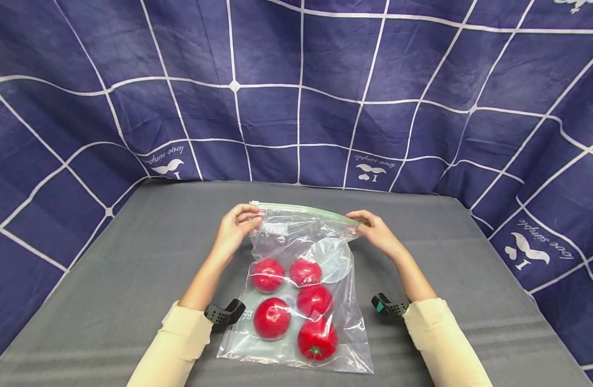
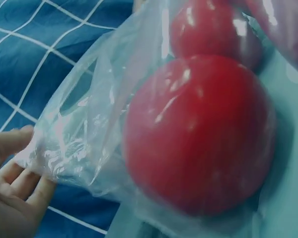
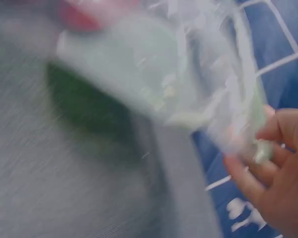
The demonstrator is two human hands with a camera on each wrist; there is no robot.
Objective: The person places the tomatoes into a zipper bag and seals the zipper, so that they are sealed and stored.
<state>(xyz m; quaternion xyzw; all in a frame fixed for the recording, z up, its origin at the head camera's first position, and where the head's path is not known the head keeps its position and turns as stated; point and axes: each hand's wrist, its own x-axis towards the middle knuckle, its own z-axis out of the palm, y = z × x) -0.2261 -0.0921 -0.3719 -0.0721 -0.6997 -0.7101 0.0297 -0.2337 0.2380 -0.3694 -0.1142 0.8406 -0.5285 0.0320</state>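
Observation:
A clear zip bag (image 1: 352, 344) with a pale green zip strip (image 1: 301, 209) is spread out between my hands. Several red tomatoes (image 1: 272, 318) are inside it, one showing its green stem end. A pale translucent round piece (image 1: 332, 260) lies behind the film near the upper right, and a pale green surface shows behind the tomatoes. My left hand (image 1: 236, 228) pinches the upper left corner, close to a small white slider (image 1: 254, 203). With thumb and fingers, my right hand (image 1: 374, 231) grips the upper right corner. The right wrist view is blurred.
A grey cloth-covered table (image 1: 132, 290) lies beneath the bag. Dark blue curtains (image 1: 267, 118) with white grid lines stand behind and at both sides. Each forearm wears a black wrist mount (image 1: 224, 313) by its sleeve.

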